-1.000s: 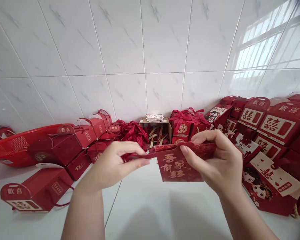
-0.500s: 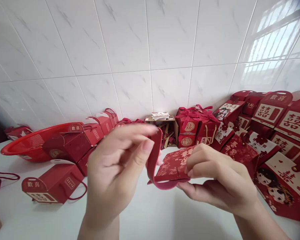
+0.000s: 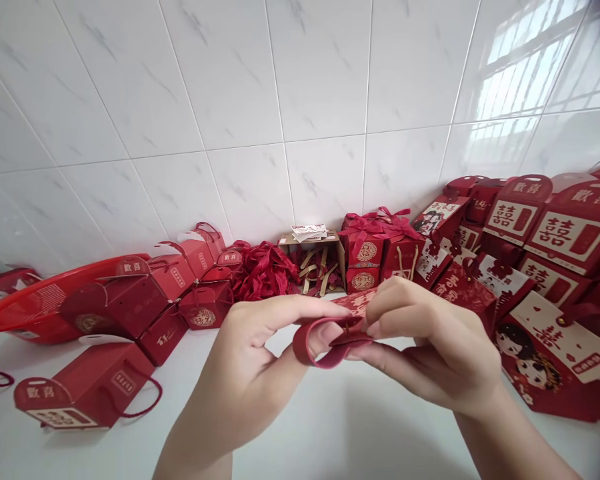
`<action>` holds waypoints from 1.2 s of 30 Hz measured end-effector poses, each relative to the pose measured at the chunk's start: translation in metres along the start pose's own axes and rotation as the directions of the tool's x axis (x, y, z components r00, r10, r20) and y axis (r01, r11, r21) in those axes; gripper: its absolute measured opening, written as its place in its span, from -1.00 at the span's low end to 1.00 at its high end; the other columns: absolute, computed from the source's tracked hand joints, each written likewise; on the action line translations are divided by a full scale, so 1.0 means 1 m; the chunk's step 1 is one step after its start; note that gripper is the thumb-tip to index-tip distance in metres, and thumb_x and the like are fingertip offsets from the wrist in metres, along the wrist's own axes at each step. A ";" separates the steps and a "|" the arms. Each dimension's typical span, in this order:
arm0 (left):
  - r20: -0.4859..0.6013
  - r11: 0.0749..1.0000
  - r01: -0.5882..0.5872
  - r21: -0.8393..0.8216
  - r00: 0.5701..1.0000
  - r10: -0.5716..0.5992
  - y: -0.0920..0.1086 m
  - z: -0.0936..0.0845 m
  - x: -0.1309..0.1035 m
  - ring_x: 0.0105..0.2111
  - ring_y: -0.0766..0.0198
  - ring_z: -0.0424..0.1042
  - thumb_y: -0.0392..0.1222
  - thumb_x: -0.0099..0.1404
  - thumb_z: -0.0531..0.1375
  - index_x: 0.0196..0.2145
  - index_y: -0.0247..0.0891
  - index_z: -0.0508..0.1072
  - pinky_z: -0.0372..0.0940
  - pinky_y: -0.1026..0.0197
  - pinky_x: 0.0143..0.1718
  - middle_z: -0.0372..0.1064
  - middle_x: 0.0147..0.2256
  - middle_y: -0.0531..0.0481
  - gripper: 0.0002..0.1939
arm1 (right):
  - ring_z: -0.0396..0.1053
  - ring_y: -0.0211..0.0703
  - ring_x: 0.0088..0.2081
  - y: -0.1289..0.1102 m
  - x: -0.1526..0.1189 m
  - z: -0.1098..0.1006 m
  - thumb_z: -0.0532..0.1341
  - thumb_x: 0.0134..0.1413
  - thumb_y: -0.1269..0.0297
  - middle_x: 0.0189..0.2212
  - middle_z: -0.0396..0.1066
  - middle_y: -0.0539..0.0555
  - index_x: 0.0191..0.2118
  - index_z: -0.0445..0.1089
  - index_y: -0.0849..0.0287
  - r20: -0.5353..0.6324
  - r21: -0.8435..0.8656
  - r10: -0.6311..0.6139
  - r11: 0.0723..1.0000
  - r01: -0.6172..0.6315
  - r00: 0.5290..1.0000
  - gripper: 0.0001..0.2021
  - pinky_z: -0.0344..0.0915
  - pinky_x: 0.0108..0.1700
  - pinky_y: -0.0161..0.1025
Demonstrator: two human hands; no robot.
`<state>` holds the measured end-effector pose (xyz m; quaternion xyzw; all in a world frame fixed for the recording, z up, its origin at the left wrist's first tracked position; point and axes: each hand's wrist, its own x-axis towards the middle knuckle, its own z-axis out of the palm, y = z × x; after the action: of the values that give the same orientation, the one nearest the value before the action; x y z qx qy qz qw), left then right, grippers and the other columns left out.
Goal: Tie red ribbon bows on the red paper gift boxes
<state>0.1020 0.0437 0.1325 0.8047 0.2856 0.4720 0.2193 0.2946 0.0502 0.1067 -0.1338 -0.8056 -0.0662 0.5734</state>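
Both hands are together over the white table, working on a small red gift box point(image 3: 359, 303) with gold lettering. A broad red strap point(image 3: 301, 345) curls into a loop at its near edge. My left hand point(image 3: 260, 360) is closed on the strap, its thumb inside the loop and its fingers over the top. Pinching the box's edge close to the strap's other end is my right hand point(image 3: 430, 343). Fingers cover most of the box, and a small gold-coloured bit shows between the hands.
Left, a red plastic basket point(image 3: 40, 327) stands behind several red boxes, with one handled box point(image 3: 87, 387) in front. Along the tiled wall are a heap of red ribbons point(image 3: 265, 270), an open carton point(image 3: 313, 237) of strips, and ribbon-tied boxes point(image 3: 367, 253). Decorated gift bags point(image 3: 545, 360) crowd the right.
The strap's raised end has been bent down towards the box into a closed loop. My left hand has lowered and turned over it. The view has shifted slightly right.
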 end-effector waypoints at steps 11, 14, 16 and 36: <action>0.016 0.997 -0.062 -0.034 0.998 0.063 0.002 -0.004 -0.001 -0.47 0.31 0.48 -0.40 0.23 0.20 -0.27 -0.13 0.55 0.38 0.34 -0.46 0.53 -0.40 0.04 -0.79 | 0.41 -0.19 -0.44 0.002 -0.001 -0.002 0.32 0.01 0.48 -0.46 0.43 0.06 -0.29 0.33 0.12 -0.037 0.047 0.033 0.998 -0.031 0.999 -0.81 0.40 -0.42 -0.22; 0.099 0.979 -0.129 -0.159 0.984 0.145 -0.001 -0.005 -0.001 -0.33 0.18 0.50 -0.39 0.22 0.19 -0.23 -0.21 0.53 0.42 0.20 -0.31 0.52 -0.32 -0.06 -0.81 | 0.39 -0.20 -0.48 0.002 -0.001 -0.001 0.32 -0.01 0.51 -0.48 0.41 0.04 -0.28 0.33 0.14 -0.125 0.073 -0.008 0.997 0.017 0.992 -0.80 0.40 -0.45 -0.21; 0.129 0.952 -0.176 -0.252 0.968 0.213 -0.005 -0.003 0.001 -0.27 0.14 0.49 -0.39 0.19 0.21 -0.20 -0.24 0.50 0.42 0.12 -0.23 0.51 -0.29 -0.10 -0.79 | 0.39 -0.20 -0.49 0.002 -0.002 0.001 0.30 -0.02 0.54 -0.49 0.41 0.05 -0.27 0.34 0.16 -0.187 0.093 -0.060 0.993 0.078 0.981 -0.79 0.41 -0.43 -0.18; -0.013 0.881 -0.470 -0.055 0.883 0.470 -0.015 0.011 0.005 -0.17 0.20 0.46 -0.56 0.18 0.18 -0.23 -0.25 0.45 0.40 0.14 -0.15 0.46 -0.14 -0.11 -0.72 | 0.36 -0.14 -0.39 0.011 -0.008 0.004 0.24 0.00 0.58 -0.41 0.34 0.09 -0.21 0.44 0.17 -0.156 0.172 -0.002 0.985 0.029 0.988 -0.77 0.41 -0.36 -0.13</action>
<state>0.1097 0.0571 0.1210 0.8436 0.0684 0.5185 0.1213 0.2968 0.0603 0.0973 -0.0714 -0.7623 -0.0103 0.6432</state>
